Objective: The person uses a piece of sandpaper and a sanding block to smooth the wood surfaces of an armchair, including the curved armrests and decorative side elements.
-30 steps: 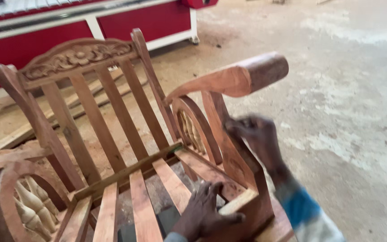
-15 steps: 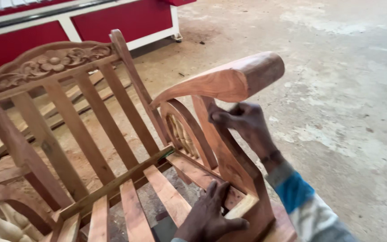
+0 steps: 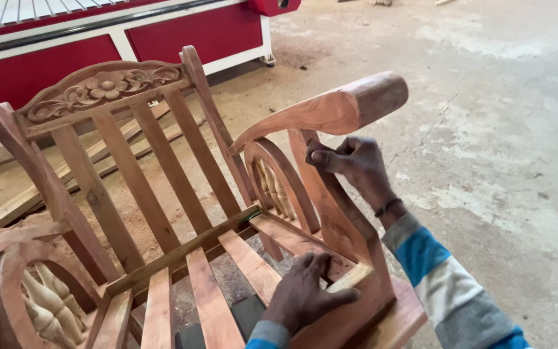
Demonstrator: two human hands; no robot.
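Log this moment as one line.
right hand: pressed on chair front post under armrest | left hand: flat on seat frame

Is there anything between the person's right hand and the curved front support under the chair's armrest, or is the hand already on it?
Nothing visible stands between them. The right hand is pressed against the curved front support just below the armrest; the left hand rests on the seat frame.
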